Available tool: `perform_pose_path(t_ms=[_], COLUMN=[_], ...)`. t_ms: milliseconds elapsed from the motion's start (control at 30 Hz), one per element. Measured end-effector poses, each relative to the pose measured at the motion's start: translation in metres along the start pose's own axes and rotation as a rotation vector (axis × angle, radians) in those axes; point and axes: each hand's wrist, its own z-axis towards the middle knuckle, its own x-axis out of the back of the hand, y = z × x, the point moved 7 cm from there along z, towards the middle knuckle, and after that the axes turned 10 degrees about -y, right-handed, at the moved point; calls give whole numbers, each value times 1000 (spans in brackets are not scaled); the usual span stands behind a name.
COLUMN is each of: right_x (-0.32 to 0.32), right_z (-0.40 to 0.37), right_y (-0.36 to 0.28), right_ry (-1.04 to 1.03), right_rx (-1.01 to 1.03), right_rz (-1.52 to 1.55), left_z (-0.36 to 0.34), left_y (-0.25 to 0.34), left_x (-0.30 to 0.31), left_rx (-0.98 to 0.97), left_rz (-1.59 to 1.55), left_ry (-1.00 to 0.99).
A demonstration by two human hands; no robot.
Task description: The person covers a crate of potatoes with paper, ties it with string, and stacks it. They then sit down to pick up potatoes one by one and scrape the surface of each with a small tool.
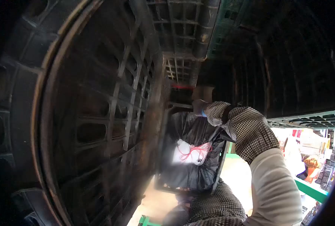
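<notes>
A black crate (219,171) lined with a black plastic bag (190,179) is below me, between tall dark crate walls. On the bag lies a white bundle (190,153) with red string across it. My right arm, in a checked sleeve, stretches to the crate's far end. There my right hand (199,107), with a blue band at the wrist, appears closed on the rim; its fingertips are hard to see. At the near edge, my left hand (184,198) is dim and mostly hidden below the crate, beside another checked sleeve.
Large dark lattice crates (133,83) rise close on the left, above and on the right. A brown box-like piece (204,93) sits beyond my right hand. Green rails (311,190) run at lower right, with a person (312,164) and more crates (327,173) beyond.
</notes>
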Motion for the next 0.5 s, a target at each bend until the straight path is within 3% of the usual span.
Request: perform_pose_path(t_ms=[133,233,300,367,500], right_x=[91,173,222,254,173], right_z=[-31,-61,-98,-153,-269], right_y=[-33,-79,-117,-154,-178], right_ry=[21,199,380,513,587], right_rx=[24,70,130,189,206], right_rz=[-142,-181,-98,302,566], left_z=[11,26,38,36,21], left_y=[2,-3,-18,-22,-6], left_x=[-14,-32,-43,-52,-18], left_rx=[29,61,73,81,24], left_rz=[-1,7,1,13,208], left_ry=[-64,-135,-223,-345,-762])
